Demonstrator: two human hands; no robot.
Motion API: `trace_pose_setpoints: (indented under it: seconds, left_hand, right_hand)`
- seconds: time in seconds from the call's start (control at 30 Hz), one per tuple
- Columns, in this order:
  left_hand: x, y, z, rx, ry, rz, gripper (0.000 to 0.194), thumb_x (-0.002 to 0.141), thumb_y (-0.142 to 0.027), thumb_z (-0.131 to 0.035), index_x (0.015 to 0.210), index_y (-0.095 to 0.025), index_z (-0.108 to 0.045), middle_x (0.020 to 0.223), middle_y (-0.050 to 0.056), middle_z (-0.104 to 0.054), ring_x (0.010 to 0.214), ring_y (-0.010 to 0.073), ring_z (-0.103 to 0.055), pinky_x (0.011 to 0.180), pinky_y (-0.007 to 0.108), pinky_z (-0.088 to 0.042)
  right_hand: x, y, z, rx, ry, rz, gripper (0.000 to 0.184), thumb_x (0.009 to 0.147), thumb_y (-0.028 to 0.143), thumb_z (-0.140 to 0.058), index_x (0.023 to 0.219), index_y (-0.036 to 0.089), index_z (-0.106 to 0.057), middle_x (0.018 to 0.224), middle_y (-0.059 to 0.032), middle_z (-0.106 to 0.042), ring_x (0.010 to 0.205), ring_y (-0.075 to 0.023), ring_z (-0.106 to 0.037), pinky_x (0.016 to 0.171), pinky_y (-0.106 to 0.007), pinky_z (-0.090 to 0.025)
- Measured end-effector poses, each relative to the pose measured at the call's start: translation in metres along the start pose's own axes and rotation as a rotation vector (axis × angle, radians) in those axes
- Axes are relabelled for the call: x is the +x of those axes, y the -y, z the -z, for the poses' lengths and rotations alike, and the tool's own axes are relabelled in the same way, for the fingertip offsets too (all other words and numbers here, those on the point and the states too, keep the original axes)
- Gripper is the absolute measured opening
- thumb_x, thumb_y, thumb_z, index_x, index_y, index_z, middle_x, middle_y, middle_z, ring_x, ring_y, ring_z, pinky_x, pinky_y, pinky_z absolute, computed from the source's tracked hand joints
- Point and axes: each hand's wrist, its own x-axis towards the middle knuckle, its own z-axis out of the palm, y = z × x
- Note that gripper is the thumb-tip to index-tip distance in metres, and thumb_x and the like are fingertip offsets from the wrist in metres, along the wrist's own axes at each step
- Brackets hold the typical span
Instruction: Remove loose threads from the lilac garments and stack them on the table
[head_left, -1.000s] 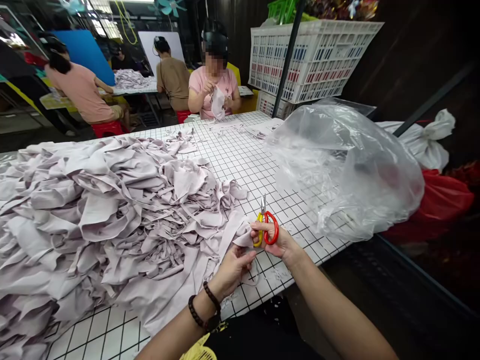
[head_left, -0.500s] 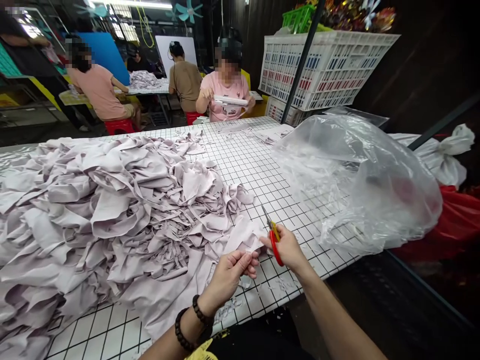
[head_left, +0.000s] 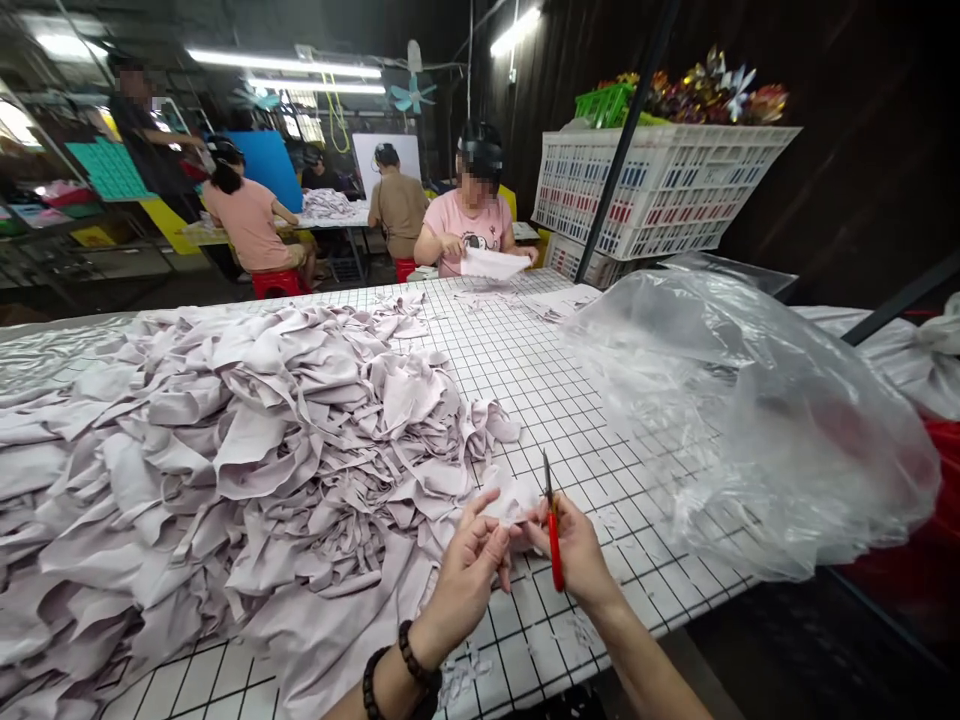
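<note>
My left hand point(head_left: 474, 550), with dark beads at the wrist, pinches the near edge of a pale lilac fabric piece point(head_left: 514, 497). Scissors with a red handle point(head_left: 554, 550) are held in my right hand point(head_left: 581, 560), blades pointing away from me. The thumb and fingertips of that hand also meet the fabric, close to the left fingertips. To the left spreads a large heap of the same fabric point(head_left: 255, 440). Small cut scraps point(head_left: 574, 635) lie on the white table with black grid lines point(head_left: 510, 380), below and right of my hands.
A clear plastic bag point(head_left: 810, 420) covers the table's right side. Beyond it stand a white plastic crate point(head_left: 660, 190) and a slanting dark post point(head_left: 626, 140). Across the table a person in a pink shirt point(head_left: 472, 220) holds pale fabric; other people sit and stand farther back.
The view has tilted up. The scissors have turned from facing flat with both handles showing to edge-on in my right hand. Both hands have shifted slightly along the fabric edge.
</note>
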Motion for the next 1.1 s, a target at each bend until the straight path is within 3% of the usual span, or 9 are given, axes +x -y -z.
trace_pose_setpoints:
  seconds: [0.1,0.23,0.37,0.47,0.63,1.1]
  left_hand:
    - [0.007,0.007,-0.005,-0.169,0.077,0.058,0.034,0.088,-0.046,-0.051,0.090,-0.013,-0.058,0.059,-0.003,-0.052,0.043,0.0062,-0.047,0.045,0.019,-0.038]
    - [0.013,0.011,-0.006,-0.206,0.066,0.042,0.034,0.088,-0.045,-0.052,0.092,-0.011,-0.057,0.070,0.001,-0.058,0.052,0.0079,-0.055,0.057,0.023,-0.045]
    - [0.012,0.008,-0.004,-0.063,0.065,0.005,0.035,0.089,-0.046,-0.050,0.093,-0.013,-0.057,0.077,0.003,-0.059,0.058,0.0104,-0.058,0.060,0.025,-0.046]
    - [0.009,0.003,-0.004,0.153,0.070,-0.058,0.032,0.093,-0.043,-0.044,0.087,-0.014,-0.057,0.072,0.001,-0.058,0.058,0.0108,-0.058,0.063,0.025,-0.044]
    - [0.007,-0.001,-0.003,0.313,0.123,-0.100,0.030,0.095,-0.039,-0.040,0.084,-0.016,-0.055,0.074,0.000,-0.056,0.058,0.0098,-0.055,0.063,0.024,-0.043]
    - [0.007,0.000,-0.004,0.256,0.152,-0.061,0.029,0.094,-0.041,-0.041,0.085,-0.016,-0.054,0.076,0.000,-0.056,0.057,0.0093,-0.054,0.060,0.023,-0.043]
  right_hand:
    - [-0.004,0.005,0.005,-0.059,0.106,-0.078,0.033,0.069,0.037,-0.074,0.075,0.020,-0.047,0.070,0.0026,-0.056,0.060,-0.0113,-0.052,0.062,-0.025,-0.044]
    - [-0.013,0.027,0.026,-0.377,0.031,-0.079,0.032,0.070,0.044,-0.070,0.075,0.020,-0.051,0.066,0.0025,-0.053,0.059,-0.0123,-0.047,0.058,-0.025,-0.041]
    - [-0.024,0.051,0.043,-0.810,0.124,-0.044,0.033,0.067,0.047,-0.071,0.069,0.021,-0.050,0.062,0.0031,-0.049,0.057,-0.0123,-0.042,0.053,-0.024,-0.035]
    - [-0.029,0.056,0.043,-0.962,0.174,-0.004,0.034,0.067,0.046,-0.070,0.068,0.021,-0.048,0.068,0.0015,-0.053,0.061,-0.0133,-0.045,0.054,-0.024,-0.034]
    - [-0.030,0.056,0.037,-1.053,0.167,0.033,0.029,0.069,0.042,-0.068,0.072,0.021,-0.048,0.072,0.0011,-0.056,0.064,-0.0141,-0.047,0.057,-0.025,-0.036]
    - [-0.031,0.057,0.029,-1.079,0.136,0.097,0.035,0.066,0.049,-0.071,0.078,0.021,-0.055,0.079,-0.0012,-0.060,0.070,-0.0164,-0.053,0.061,-0.027,-0.038]
